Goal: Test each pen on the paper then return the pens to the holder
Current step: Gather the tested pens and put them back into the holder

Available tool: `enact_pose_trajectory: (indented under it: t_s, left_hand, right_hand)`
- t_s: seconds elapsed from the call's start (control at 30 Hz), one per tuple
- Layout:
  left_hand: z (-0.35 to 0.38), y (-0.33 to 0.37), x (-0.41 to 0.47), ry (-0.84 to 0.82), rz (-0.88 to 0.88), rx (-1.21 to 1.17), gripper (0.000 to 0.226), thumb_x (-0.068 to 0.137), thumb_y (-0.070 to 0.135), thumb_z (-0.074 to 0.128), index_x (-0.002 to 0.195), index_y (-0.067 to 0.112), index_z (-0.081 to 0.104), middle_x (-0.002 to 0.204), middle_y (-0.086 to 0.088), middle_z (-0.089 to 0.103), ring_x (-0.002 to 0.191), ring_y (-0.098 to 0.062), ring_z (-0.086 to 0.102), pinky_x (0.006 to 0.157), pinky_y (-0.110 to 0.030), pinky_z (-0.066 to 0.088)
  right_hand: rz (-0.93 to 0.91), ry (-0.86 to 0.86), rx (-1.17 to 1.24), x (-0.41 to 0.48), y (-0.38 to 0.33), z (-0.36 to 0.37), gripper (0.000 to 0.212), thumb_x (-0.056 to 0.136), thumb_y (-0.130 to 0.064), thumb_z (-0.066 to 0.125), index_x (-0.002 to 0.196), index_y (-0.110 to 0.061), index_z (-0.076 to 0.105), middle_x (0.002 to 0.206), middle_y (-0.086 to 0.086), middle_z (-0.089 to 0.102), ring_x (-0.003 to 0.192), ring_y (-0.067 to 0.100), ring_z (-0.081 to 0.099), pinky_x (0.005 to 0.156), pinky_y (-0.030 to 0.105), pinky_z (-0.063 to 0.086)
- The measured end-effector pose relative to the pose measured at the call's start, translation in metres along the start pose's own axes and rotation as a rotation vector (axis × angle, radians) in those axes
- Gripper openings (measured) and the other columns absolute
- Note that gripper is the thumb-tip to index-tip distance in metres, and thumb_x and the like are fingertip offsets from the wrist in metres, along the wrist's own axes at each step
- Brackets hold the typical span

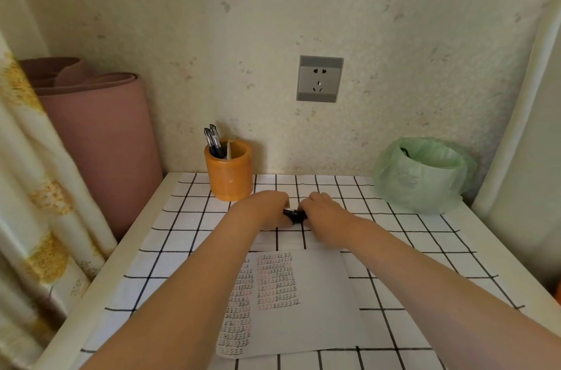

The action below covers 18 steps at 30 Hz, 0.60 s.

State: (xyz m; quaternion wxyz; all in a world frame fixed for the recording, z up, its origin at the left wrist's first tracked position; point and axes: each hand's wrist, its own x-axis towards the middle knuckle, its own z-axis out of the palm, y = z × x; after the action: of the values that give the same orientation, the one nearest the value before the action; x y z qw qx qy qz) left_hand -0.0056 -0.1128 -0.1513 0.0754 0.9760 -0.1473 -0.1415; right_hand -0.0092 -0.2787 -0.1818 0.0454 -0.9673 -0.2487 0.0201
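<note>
holder (229, 175): set far and left of the hands, apart from them; pens (212, 140) stood inside.
left hand (267, 208): curled round the left end of the black pen (294, 214).
black pen: held between both hands, beyond the far edge of the paper (318, 303).
right hand (324, 212): clasped round its right end.

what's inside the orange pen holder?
A few dark-capped pens stand in the left compartment of the holder, beside a pale divider. Their lower ends and the floor are hidden by its wall. The left hand and right hand grip another pen outside it.
</note>
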Motion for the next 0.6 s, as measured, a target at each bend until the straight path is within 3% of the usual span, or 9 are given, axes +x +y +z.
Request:
enact_pose_trajectory:
  t_s: [0.13,0.27,0.37,0.5,0.6]
  left_hand:
    - [-0.001,-0.007,-0.006,-0.08,-0.018,-0.013,0.037,0.094,0.035,0.061,0.121,0.011,0.062,0.112,-0.008,0.067,0.099,-0.024,0.064,0.076,-0.032,0.048]
    - [-0.018,-0.023,-0.015,-0.048,-0.01,-0.229,0.021,0.094,0.032,0.063,0.104,0.014,0.067,0.095,-0.007,0.071,0.079,-0.019,0.063,0.068,-0.03,0.048]
    - [-0.037,-0.032,-0.025,0.07,0.035,-0.499,0.013,0.094,0.023,0.065,0.106,0.017,0.065,0.09,-0.006,0.071,0.076,-0.015,0.068,0.067,-0.03,0.052]
    - [-0.057,-0.031,-0.04,0.261,0.127,-0.838,0.033,0.09,0.003,0.063,0.116,0.023,0.06,0.09,-0.005,0.064,0.061,-0.002,0.062,0.06,-0.022,0.048]
    - [-0.061,-0.03,-0.048,0.289,0.201,-0.902,0.034,0.087,0.016,0.072,0.116,0.031,0.065,0.1,-0.005,0.065,0.08,-0.011,0.064,0.071,-0.023,0.05]
  right_hand:
    - [-0.068,-0.021,-0.049,0.0,-0.009,0.0,0.029,0.1,-0.016,0.047,0.128,-0.009,0.048,0.123,0.011,0.047,0.11,0.025,0.043,0.091,0.036,0.043]
    - [-0.069,0.033,0.064,0.0,-0.021,-0.008,0.021,0.101,-0.012,0.043,0.121,-0.01,0.046,0.11,0.009,0.05,0.095,0.021,0.044,0.077,0.032,0.038]
    - [-0.016,0.042,0.339,0.002,-0.033,-0.017,0.016,0.103,-0.014,0.039,0.119,-0.012,0.042,0.095,0.007,0.055,0.078,0.019,0.048,0.064,0.032,0.037]
    - [0.023,0.102,0.763,0.01,-0.049,-0.022,0.018,0.105,-0.017,0.036,0.122,-0.016,0.042,0.099,0.001,0.059,0.088,0.015,0.056,0.073,0.025,0.044]
    - [0.049,0.127,0.942,0.016,-0.064,-0.024,0.019,0.105,-0.015,0.037,0.122,-0.018,0.044,0.101,0.0,0.061,0.09,0.011,0.057,0.078,0.02,0.047]
